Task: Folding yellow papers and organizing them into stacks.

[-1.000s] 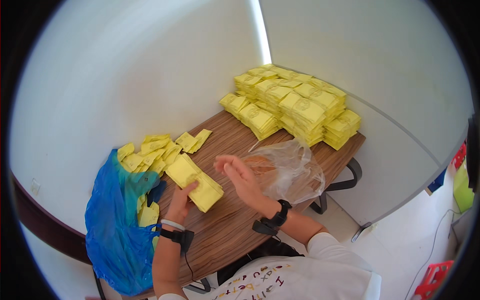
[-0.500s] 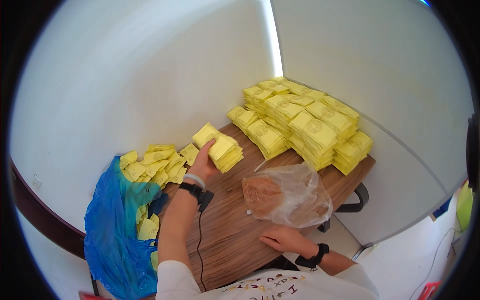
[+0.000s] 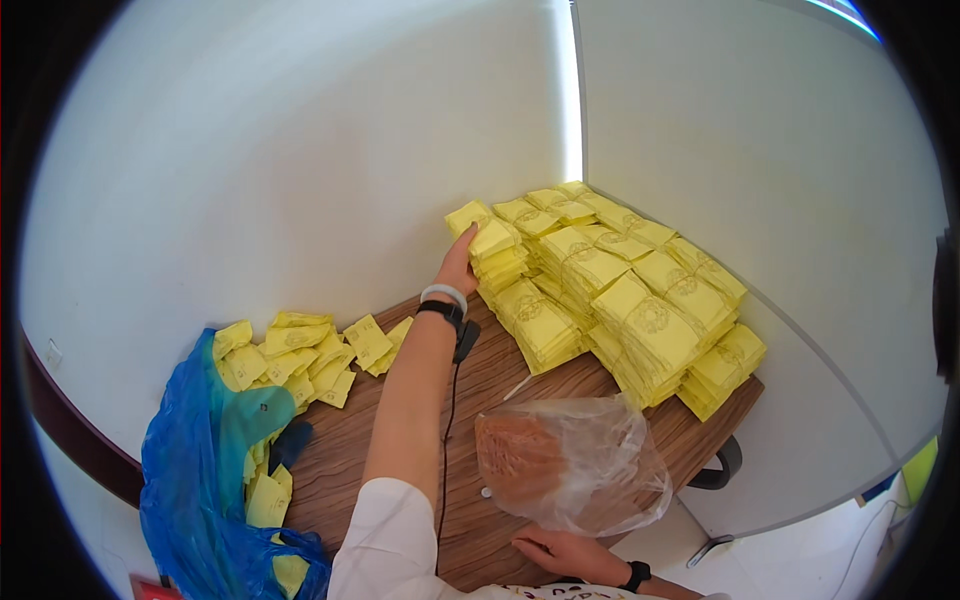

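My left hand [image 3: 459,266] reaches to the far side of the table and grips a stack of small yellow paper packets [image 3: 500,262]. That stack is at the left end of a big pile of bundled yellow packets [image 3: 650,315], above a lower bundle; whether its weight rests there I cannot tell. My right hand [image 3: 568,556] lies at the table's near edge with nothing in it, fingers loosely extended. Just beyond it is a clear plastic bag [image 3: 600,470] holding an orange-brown mass of fine strands.
A blue plastic bag [image 3: 185,470] at the table's left holds yellow packets, with loose packets [image 3: 305,350] spilling from its mouth. The wooden table [image 3: 400,530] meets white walls behind and right. A small white disc [image 3: 487,492] lies beside the clear bag. A cable runs from my left wrist.
My left hand has carried the yellow stack away from me and to the right, up to the left end of the pile. The right hand stays at the table's near edge. The view has shifted.
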A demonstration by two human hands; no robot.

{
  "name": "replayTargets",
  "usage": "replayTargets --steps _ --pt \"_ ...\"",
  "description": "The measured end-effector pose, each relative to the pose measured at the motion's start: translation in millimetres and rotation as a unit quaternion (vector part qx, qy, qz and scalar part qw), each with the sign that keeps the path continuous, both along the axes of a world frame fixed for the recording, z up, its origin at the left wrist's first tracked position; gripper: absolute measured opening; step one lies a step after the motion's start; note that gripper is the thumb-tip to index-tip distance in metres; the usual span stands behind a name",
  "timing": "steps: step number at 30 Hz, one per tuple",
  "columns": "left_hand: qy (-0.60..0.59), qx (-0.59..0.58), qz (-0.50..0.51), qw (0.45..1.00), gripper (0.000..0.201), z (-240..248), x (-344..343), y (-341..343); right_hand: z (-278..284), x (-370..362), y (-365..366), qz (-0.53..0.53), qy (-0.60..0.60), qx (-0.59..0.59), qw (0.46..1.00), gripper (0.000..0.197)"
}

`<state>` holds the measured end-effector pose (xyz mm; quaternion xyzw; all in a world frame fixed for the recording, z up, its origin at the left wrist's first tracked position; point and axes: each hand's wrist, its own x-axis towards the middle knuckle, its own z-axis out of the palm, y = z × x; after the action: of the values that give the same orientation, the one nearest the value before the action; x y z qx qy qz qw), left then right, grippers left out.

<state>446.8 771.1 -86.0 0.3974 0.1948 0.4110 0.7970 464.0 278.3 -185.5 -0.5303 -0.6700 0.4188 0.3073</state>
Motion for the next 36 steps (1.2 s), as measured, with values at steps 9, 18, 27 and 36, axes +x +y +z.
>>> replayTargets --steps 9,18,27,36 --pt "0.263 0.110 0.088 0.954 0.102 -31.5 45.4 -0.8 10.0 5.7 3.0 0.022 0.019 -0.080 0.996 0.028" --pt "0.309 0.172 0.222 0.909 0.100 -38.9 57.3 21.4 -6.6 2.8 0.6 0.020 -0.001 -0.006 1.000 0.041" --pt "0.194 0.122 0.213 0.950 0.105 -39.3 52.0 29.1 -6.7 4.9 -1.1 0.023 -0.015 -0.028 0.999 0.044" --pt "0.389 0.276 0.238 0.846 0.119 -68.8 53.7 26.3 6.6 1.3 2.1 0.046 0.013 -0.082 0.995 0.029"
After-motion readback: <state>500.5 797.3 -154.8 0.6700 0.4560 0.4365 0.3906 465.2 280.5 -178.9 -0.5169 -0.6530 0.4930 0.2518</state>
